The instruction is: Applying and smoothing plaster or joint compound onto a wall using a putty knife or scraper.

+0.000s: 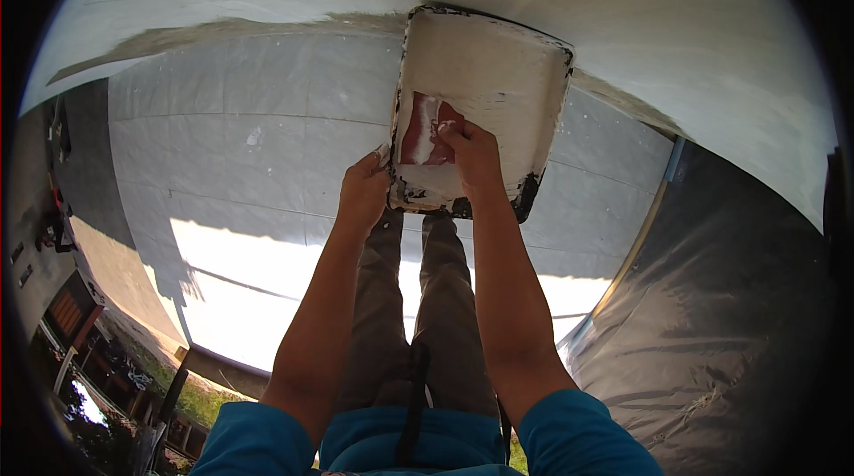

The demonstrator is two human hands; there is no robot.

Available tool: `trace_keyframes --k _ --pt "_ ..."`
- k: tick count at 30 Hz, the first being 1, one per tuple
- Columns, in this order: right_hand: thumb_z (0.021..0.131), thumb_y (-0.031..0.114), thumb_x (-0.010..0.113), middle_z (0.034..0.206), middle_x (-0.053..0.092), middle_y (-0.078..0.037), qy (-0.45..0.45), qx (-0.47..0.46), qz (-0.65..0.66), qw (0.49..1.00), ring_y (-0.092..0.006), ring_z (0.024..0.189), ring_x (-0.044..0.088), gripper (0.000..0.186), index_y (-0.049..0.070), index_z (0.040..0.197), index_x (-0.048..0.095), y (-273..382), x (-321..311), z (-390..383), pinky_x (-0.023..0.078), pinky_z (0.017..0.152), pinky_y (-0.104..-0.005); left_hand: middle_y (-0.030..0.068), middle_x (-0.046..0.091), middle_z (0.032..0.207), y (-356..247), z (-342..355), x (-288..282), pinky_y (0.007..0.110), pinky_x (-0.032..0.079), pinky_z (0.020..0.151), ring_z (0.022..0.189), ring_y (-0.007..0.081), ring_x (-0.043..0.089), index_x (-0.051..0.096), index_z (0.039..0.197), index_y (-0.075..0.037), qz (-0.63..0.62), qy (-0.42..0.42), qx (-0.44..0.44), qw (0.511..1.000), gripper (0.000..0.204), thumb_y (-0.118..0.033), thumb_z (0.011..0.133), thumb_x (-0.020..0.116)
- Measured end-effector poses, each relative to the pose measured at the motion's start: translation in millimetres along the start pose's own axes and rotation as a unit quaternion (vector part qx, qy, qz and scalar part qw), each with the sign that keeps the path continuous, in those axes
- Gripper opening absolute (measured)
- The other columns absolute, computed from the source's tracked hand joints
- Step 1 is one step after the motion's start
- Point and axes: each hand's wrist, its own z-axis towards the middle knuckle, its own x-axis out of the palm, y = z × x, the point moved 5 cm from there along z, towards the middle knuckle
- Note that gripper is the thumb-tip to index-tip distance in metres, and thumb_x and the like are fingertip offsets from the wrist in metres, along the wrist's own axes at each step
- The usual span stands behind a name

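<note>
A paint tray [525, 76] coated in off-white paint, its rim chipped and black in places, is in front of me at the wall. My left hand [365, 184] grips the tray's left edge, with white smears on its fingertips. Between the thumb and fingers of my right hand [476, 156] is a reddish-brown piece of sandpaper [414, 133]. It lies over the tray's left part, and a band of white paint or dust runs down its face. The hand covers the sheet's right side.
A pale wall [667, 49] rises just beyond the tray. Grey sheeting [240, 147] covers the floor, sunlit nearer my feet. Dark plastic sheeting [712, 316] spreads at the right, along a taped edge. Plants and outdoor clutter show at the lower left.
</note>
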Motion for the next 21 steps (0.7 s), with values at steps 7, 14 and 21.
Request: trace_keyframes --k 7,14,21 --pt "0.093 0.012 0.067 0.099 0.07 -0.005 0.016 0.045 0.064 0.997 -0.014 0.089 0.065 0.025 -0.001 0.113 0.069 10.6 -12.0 -10.3 0.053 0.082 -0.0307 0.003 0.066 0.109 -6.5 -1.5 -0.7 0.022 0.039 0.074 0.081 0.0073 0.049 0.052 0.138 0.008 -0.01 -0.021 -0.003 1.0 0.051 0.001 0.088 0.048" --pt "0.094 0.014 0.068 0.098 0.071 -0.004 0.03 -0.057 0.088 0.994 -0.0109 0.089 0.063 0.026 -0.001 0.114 0.069 31.3 -39.8 -30.3 0.05 0.083 -0.0262 0.0024 0.066 0.105 1.1 -0.3 -4.2 0.023 0.038 0.073 0.079 0.007 0.047 0.054 0.136 0.008 0.002 -0.02 0.002 1.0 0.05 0.001 0.086 0.047" --pt "0.095 0.005 0.066 0.098 0.07 -0.002 -0.119 -0.146 -0.203 0.961 -0.008 0.088 0.06 0.021 0.0 0.115 0.07 35.4 -66.3 -40.7 0.048 0.086 -0.0235 0.0026 0.066 0.105 -7.5 -5.5 1.0 0.023 0.039 0.073 0.079 0.0072 0.047 0.051 0.139 0.008 0.012 -0.025 -0.005 1.0 0.051 0.0 0.089 0.048"
